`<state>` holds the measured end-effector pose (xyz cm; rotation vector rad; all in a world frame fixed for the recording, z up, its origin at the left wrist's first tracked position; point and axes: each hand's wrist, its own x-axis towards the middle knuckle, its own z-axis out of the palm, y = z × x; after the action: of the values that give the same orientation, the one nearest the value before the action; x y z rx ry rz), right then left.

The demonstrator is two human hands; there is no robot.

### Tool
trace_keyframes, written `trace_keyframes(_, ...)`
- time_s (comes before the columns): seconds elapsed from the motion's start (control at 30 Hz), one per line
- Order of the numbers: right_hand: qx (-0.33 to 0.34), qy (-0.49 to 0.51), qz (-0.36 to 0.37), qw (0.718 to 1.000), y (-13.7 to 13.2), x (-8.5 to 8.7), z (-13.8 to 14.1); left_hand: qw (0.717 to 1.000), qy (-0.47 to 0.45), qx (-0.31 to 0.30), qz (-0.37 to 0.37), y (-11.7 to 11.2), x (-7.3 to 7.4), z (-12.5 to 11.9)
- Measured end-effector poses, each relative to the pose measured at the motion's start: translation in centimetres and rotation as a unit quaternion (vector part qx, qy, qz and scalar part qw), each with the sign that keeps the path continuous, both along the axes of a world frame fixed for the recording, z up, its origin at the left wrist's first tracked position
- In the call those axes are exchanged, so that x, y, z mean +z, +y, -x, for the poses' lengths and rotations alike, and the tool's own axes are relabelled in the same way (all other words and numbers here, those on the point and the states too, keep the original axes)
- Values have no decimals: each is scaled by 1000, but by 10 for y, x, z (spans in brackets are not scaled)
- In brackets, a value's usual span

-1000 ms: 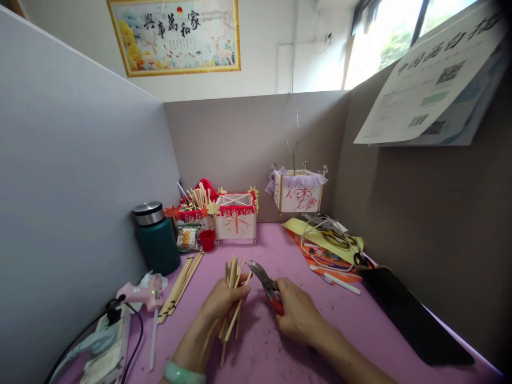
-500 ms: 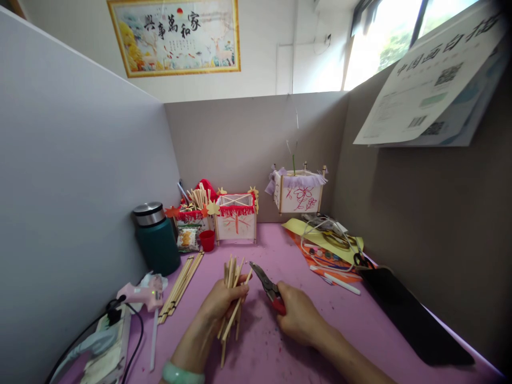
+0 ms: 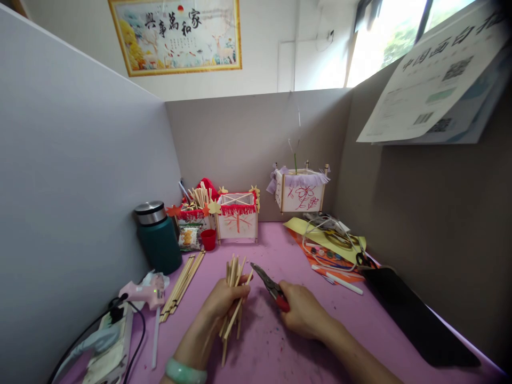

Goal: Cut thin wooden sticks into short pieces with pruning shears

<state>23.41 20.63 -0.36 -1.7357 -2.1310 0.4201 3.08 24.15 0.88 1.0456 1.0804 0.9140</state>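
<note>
Basically, left hand [image 3: 227, 300] held a bunch of thin sticks [image 3: 232, 274], fingers wrapped round them, one stick slanting away. Right hand [image 3: 304, 310] had its fingers closed on the red handle of the cutters [image 3: 269, 282], tip near the slanted stick's top; couldn't tell if touching. Bunch was at the front middle of the purple table [image 3: 276, 248]; lower ends' contact unclear. Banded sticks [image 3: 182, 288] lay left, near a pink glue gun [image 3: 144, 293].

Grey partitions [image 3: 224, 138] enclose a purple tabletop [image 3: 320, 346] beneath a white wall [image 3: 268, 32] and bright window [image 3: 376, 48].
</note>
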Motion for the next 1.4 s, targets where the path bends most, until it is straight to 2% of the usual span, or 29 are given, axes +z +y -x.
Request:
trace_keyframes(0.33,-3,40,9,999,1,-5,1,999,-29,3,16,2,1,3)
trace_keyframes(0.43,-21,94,7,995,4,-4,-3,999,-42,-32,-5,1,2,5)
trace_keyframes(0.5,-22,167,24,985,6,-3,-5,997,-45,-52,-18,0,3,5)
trace_keyframes(0.6,4,313,101,944,8,-1,-5,997,-45,-60,-27,-3,6,5)
trace_keyframes(0.73,64,473,222,850,4,0,4,995,-68,-65,-42,-8,11,0)
trace_keyframes(0.83,105,542,261,792,-3,1,13,993,-90,-58,-44,-11,14,-6)
trace_keyframes(0.9,128,554,272,777,-8,2,19,993,-99,-46,-38,-12,14,-9)
trace_keyframes(0.97,144,545,273,780,-11,3,24,994,-101,-33,-40,-12,13,-12)
trace_keyframes(1.07,123,555,251,784,-12,2,28,994,-92,-18,-59,-12,10,-12)
trace_keyframes(1.13,103,599,244,755,-10,-1,25,993,-93,-20,-72,-11,9,-11)
trace_keyframes(1.27,112,698,217,673,-4,-2,9,986,-124,-64,-87,-12,10,-7)
trace_keyframes(1.33,139,709,202,661,-4,2,-1,983,-147,-80,-81,-13,11,-5)
trace_keyframes(1.4,171,697,199,668,-6,7,-8,981,-163,-95,-53,-14,13,-3)
